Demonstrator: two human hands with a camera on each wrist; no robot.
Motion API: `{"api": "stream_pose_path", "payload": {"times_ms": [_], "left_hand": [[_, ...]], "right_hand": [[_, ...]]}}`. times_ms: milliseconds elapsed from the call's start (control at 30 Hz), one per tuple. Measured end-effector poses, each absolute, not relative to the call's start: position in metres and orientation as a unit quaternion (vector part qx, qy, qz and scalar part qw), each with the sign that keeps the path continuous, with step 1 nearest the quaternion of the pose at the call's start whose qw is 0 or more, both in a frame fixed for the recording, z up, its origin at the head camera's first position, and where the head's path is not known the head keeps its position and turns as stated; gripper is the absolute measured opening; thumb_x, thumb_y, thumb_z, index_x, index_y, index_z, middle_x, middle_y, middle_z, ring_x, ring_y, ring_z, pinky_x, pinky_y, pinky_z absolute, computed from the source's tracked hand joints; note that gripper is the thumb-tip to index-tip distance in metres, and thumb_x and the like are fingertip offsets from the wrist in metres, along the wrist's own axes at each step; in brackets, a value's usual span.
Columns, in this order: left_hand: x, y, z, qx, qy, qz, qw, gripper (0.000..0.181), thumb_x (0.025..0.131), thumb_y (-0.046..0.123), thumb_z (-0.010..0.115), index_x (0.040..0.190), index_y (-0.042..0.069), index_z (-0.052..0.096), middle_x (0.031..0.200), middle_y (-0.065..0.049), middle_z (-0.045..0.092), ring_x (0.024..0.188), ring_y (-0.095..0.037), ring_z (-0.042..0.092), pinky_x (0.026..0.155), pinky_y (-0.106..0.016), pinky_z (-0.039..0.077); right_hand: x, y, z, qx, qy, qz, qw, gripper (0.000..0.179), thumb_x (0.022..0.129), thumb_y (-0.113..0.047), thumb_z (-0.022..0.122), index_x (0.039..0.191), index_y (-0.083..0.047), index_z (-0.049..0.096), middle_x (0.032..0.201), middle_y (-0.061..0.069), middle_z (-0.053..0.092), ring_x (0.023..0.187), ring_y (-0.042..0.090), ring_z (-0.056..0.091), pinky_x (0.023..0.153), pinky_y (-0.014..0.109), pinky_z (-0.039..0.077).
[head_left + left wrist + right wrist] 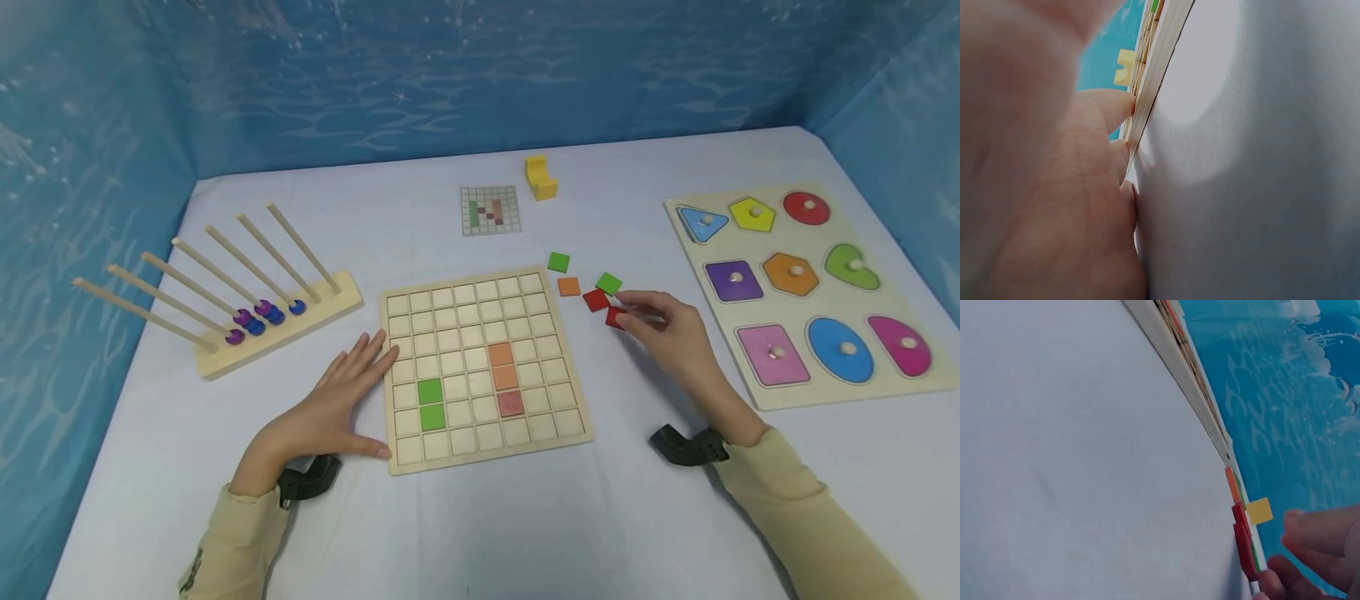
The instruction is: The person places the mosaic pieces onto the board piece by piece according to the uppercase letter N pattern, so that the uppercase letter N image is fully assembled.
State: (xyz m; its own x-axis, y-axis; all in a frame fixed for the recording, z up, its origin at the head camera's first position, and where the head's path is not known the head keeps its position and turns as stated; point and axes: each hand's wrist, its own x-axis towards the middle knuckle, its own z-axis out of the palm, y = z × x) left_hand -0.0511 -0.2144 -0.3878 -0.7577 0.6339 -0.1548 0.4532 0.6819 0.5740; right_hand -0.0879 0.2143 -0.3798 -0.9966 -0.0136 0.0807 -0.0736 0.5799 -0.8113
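A wooden grid board lies in the middle of the table. On it are two green tiles, two orange tiles and one red tile. My left hand rests at the board's left side, fingers spread, fingertips and thumb touching its edge; the left wrist view shows the palm close up. To the right of the board, my right hand pinches a red square tile at its right side. Beside it lie another red tile, an orange tile and two green tiles.
A small printed grid card and a yellow chair-shaped block are behind the board. At left stands a wooden peg rack with purple and blue beads. A knobbed shape puzzle lies at right.
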Motion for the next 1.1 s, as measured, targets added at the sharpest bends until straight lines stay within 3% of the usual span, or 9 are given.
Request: {"api": "stream_pose_path", "payload": {"times_ms": [367, 1100], "left_hand": [[-0.051, -0.215, -0.389, 0.303, 0.901, 0.259, 0.171, 0.125, 0.061, 0.055, 0.081, 0.15, 0.005, 0.009, 0.155, -0.012, -0.008, 0.139, -0.028, -0.012, 0.108, -0.046, -0.006], [-0.052, -0.214, -0.387, 0.307, 0.897, 0.27, 0.167, 0.124, 0.06, 0.052, 0.083, 0.15, 0.003, 0.011, 0.155, -0.014, -0.006, 0.138, -0.031, -0.011, 0.108, -0.047, -0.005]], "right_hand": [[-0.087, 0.215, -0.389, 0.027, -0.917, 0.395, 0.047, 0.035, 0.081, -0.002, 0.071, 0.115, 0.001, 0.064, 0.1, 0.016, 0.061, 0.08, 0.021, 0.05, 0.064, 0.017, 0.039], [-0.089, 0.215, -0.393, 0.059, -0.923, 0.376, 0.062, 0.024, 0.079, 0.004, 0.071, 0.102, 0.001, 0.064, 0.086, 0.012, 0.057, 0.075, 0.022, 0.046, 0.063, 0.023, 0.037]]}}
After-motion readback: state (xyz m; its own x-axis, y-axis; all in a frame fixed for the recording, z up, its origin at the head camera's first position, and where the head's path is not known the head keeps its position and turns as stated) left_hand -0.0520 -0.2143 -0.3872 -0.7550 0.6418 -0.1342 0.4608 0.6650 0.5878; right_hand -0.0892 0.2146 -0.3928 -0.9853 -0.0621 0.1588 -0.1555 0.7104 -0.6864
